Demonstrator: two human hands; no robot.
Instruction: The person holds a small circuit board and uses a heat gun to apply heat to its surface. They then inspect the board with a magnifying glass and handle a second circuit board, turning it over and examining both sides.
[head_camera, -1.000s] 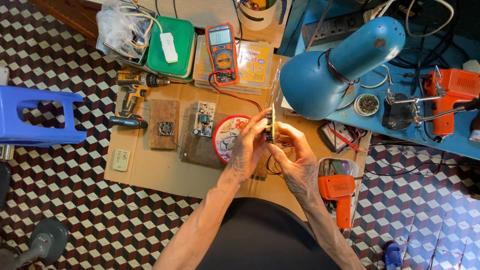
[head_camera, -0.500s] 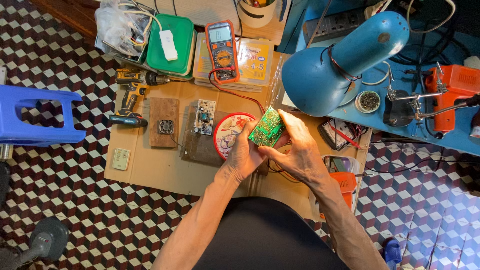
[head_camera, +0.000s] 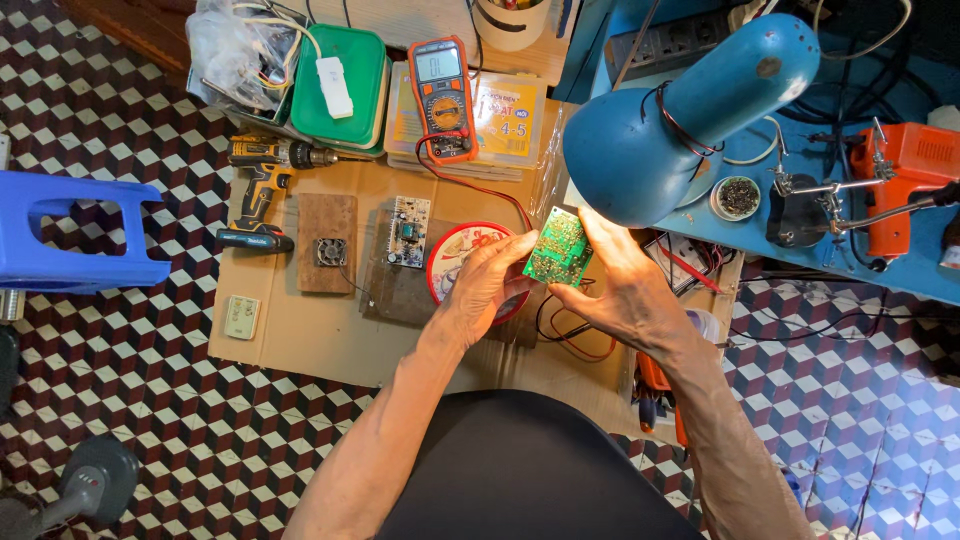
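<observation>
1. Head view: checkered tile floor, cardboard sheet (head_camera: 300, 340) laid over it as the work surface, blue desk lamp (head_camera: 680, 120) lit above my hands.
2. Green circuit board (head_camera: 558, 260) sits under the lamp, above a red round tin (head_camera: 462, 262).
3. My left hand (head_camera: 485, 285) pinches the board's left edge, fingers closed on it.
4. My right hand (head_camera: 625, 290) grips its right side, also closed.
5. Nearby: multimeter (head_camera: 442, 85), cordless drill (head_camera: 262, 185), second board (head_camera: 408, 230), small fan (head_camera: 330, 251).
</observation>
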